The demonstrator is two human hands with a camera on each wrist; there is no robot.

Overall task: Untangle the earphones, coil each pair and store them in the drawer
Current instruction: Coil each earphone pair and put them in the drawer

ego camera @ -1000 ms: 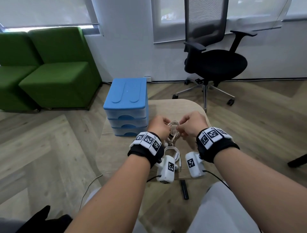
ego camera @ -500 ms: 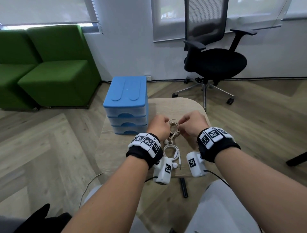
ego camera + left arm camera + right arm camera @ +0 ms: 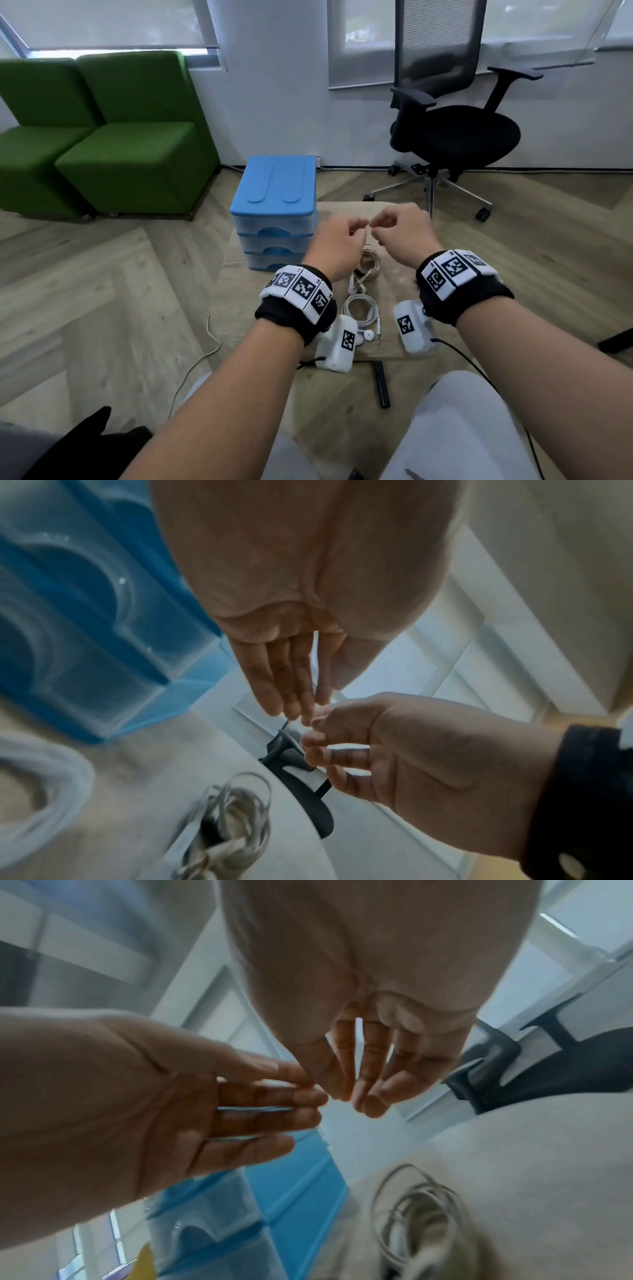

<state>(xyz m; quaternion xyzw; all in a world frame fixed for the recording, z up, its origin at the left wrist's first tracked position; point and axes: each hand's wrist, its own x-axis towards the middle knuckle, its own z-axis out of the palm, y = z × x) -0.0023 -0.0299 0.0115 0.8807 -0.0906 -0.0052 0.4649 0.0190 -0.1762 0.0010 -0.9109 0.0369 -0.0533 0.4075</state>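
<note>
Round wooden table (image 3: 394, 281): blue plastic three-drawer unit (image 3: 274, 205), beige coiled earphones (image 3: 368, 262), white coiled earphones (image 3: 359, 308); left hand (image 3: 337, 245) and right hand (image 3: 400, 229) raised, fingers relaxed, holding nothing.

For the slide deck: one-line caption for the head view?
Both hands raised, fingertips together, above two coiled earphones beside closed blue drawers.

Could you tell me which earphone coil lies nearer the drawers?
The beige coil, under the raised hands; the white coil lies nearer the person.
</note>
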